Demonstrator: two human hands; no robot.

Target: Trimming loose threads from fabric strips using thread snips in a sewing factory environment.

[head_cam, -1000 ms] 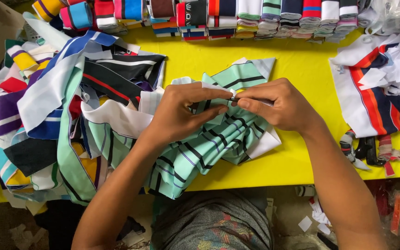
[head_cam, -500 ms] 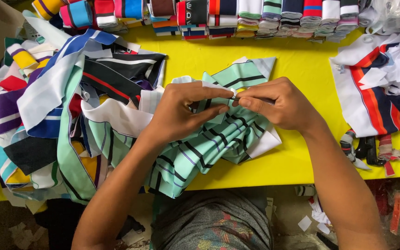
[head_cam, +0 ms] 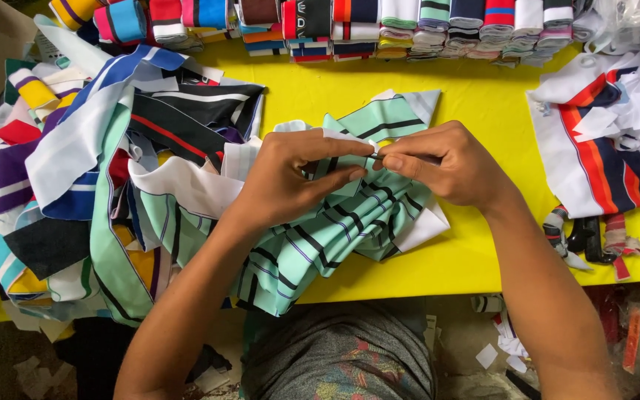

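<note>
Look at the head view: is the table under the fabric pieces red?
No, the table under the mint striped fabric is bright yellow.

I saw the mint-green striped fabric lying bunched on the yellow table, black and thin purple stripes running across it. One end fanned toward the table's far side; the other drooped over the near edge. A white backing showed beneath its right side.
</note>
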